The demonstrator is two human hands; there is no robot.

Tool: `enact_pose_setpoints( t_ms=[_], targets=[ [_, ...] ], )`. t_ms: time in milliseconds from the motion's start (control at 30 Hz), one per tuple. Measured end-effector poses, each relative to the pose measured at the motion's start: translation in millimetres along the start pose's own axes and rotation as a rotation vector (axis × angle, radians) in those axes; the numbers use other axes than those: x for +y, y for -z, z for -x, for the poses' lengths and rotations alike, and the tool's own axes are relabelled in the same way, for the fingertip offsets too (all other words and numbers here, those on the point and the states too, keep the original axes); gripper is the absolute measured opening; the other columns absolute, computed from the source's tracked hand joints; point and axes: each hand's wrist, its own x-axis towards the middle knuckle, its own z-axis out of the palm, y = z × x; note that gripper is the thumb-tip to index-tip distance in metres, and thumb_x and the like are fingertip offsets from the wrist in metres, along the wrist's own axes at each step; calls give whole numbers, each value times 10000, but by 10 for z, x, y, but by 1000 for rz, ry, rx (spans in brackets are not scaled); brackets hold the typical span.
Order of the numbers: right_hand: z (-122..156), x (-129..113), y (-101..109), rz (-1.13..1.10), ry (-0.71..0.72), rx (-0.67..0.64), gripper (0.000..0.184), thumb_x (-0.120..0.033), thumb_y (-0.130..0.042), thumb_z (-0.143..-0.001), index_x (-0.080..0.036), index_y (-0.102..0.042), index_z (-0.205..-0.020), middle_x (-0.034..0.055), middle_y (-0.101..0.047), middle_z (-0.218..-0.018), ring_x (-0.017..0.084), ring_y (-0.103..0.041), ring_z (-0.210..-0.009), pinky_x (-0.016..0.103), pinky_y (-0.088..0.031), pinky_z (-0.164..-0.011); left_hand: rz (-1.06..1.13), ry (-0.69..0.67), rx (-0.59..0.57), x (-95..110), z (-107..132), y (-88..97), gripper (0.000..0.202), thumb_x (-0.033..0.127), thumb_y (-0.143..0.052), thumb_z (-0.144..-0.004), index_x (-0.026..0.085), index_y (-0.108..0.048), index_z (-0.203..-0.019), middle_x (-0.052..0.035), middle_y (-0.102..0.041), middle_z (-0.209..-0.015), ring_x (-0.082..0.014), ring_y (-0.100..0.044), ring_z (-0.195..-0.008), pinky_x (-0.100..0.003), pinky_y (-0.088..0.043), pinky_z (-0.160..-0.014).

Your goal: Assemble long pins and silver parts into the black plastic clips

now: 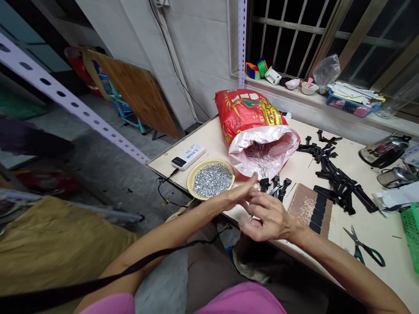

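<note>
My left hand [241, 192] and my right hand [266, 216] meet above the front edge of the pale table [366, 226]. The left hand's fingers are pressed together and point right; what they hold, if anything, is hidden. The right hand is curled, and a thin metal pin pokes out below its fingers. Just beyond the fingertips lie a few black plastic clips [276, 185]. A yellow dish [211, 179] heaped with small shiny metal pieces stands left of the hands. Behind them a red bag [252, 113] with a pale liner gapes open toward me.
A long pile of black plastic strips [337, 179] runs across the table to the right. A brown board [310, 205], green-handled scissors [363, 246], a green basket [412, 229], a white power bank [189, 156] and a kettle [382, 150] also sit there. Clutter lines the windowsill.
</note>
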Motion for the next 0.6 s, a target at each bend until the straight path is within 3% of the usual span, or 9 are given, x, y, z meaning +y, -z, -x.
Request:
enact_pose_setpoints(
  t_ms=[33,67,133,167,200,300,400,600],
  targets=[
    [-19,9,37,59,-15,-35,328,-132,-521,-860,-357,-607,-1082,-55,-508,-561,101,-541,-573,226,-498,-621,-150,23,-59,22,1,111,585,665,-453,-794,171,-642,-545,-50,-571,-479,-200,-547,-463,-302,-406,-446],
    [-33,26,73,133,-64,-69,354,-108,-490,-878,-345,-592,-1120,-51,-484,-553,98,-510,-542,209,-469,-576,-320,-36,30,35,-1,247,556,617,-449,-822,174,-660,-563,-61,-596,-523,-201,-561,-500,-299,-413,-480],
    [-40,71,123,262,-237,-118,377,-81,-405,-906,-282,-563,-1183,-20,-519,-606,110,-507,-554,207,-425,-523,-724,-280,364,16,-11,562,306,438,-577,-808,192,-687,-662,-72,-657,-711,-224,-605,-715,-289,-434,-606],
    [-32,96,133,293,-337,-138,381,-75,-365,-911,-253,-553,-1191,0,-552,-650,122,-522,-580,213,-417,-516,-921,-329,476,-16,-18,718,224,357,-573,-815,195,-693,-717,-87,-668,-803,-248,-598,-833,-300,-437,-665],
    [-17,120,132,294,-416,-166,380,-73,-339,-909,-237,-547,-1182,15,-582,-696,133,-540,-611,219,-415,-518,-1094,-309,498,-60,-27,859,187,293,-552,-823,194,-695,-755,-100,-667,-860,-265,-581,-903,-314,-437,-694],
    [47,178,98,209,-522,-323,329,-97,-352,-890,-234,-533,-1128,10,-612,-735,148,-560,-632,228,-412,-523,-1396,-221,395,-219,-67,1127,157,204,-532,-817,195,-686,-845,-109,-650,-948,-270,-560,-962,-334,-440,-759],
    [100,214,60,137,-571,-421,242,-136,-400,-884,-222,-545,-1058,-19,-581,-653,142,-533,-554,231,-394,-507,-1479,-242,320,-325,-119,1178,176,205,-492,-844,192,-667,-863,-109,-639,-953,-259,-563,-953,-341,-436,-795],
    [102,281,20,-44,-501,-347,282,-95,-429,-873,-187,-597,-1080,41,-602,-835,134,-575,-692,241,-470,-637,-1388,-332,286,-329,-193,1184,193,230,-466,-843,184,-642,-777,-106,-645,-886,-244,-583,-893,-328,-443,-765]
  ],
)
